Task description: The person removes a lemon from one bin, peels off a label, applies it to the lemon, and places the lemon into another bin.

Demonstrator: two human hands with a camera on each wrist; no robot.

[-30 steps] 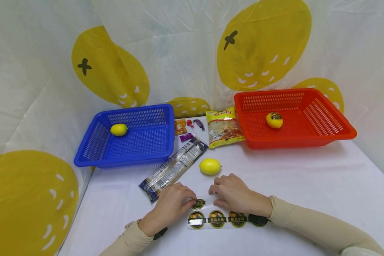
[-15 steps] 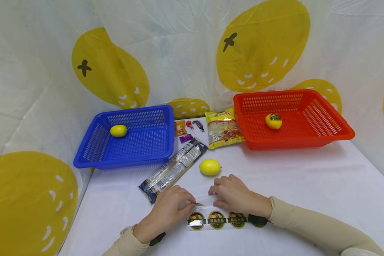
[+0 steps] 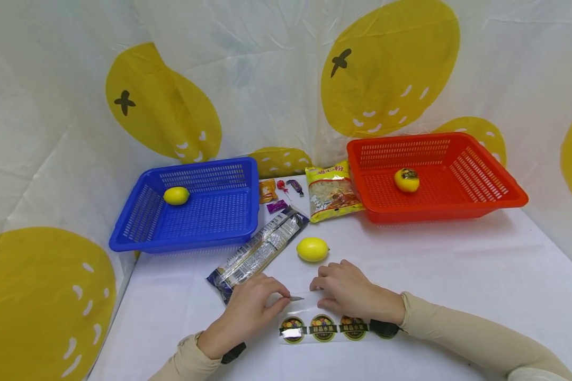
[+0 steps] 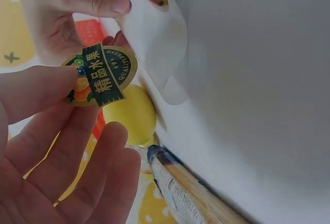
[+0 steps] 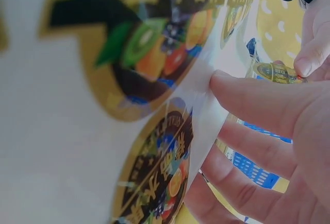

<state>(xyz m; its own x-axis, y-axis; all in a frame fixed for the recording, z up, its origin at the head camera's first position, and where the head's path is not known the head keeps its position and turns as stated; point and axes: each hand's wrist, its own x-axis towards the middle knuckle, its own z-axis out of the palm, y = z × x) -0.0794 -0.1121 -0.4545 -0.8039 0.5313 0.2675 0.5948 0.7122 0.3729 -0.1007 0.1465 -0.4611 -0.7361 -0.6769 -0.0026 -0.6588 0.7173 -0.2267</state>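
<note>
White cloth printed with large yellow fruit hangs behind a white-covered table [image 3: 434,275], where a lemon [image 3: 313,249] lies just beyond the hands. A blue basket [image 3: 171,246] and a red basket [image 3: 438,212] stand farther back.

From the head camera, the fruit label sticker [image 3: 297,299] is only a thin sliver, seen nearly edge-on above the upper left part of the clear sticker sheet [image 3: 301,310]. The left wrist view turns its face outward and shows that the left hand [image 3: 255,304] pinches it between thumb and fingers, the other fingers loosely spread. The right wrist view reveals what the head view hides: the right hand [image 3: 345,288] grips the sheet's edge, thumb on one side and fingers behind.

Seen face-on, the sticker is round with a gold rim, crossed by a dark green band carrying gold Chinese characters; kiwi and orange pictures sit on one side, small stars and English lettering on the other. The thumb covers part of the fruit picture.
</note>
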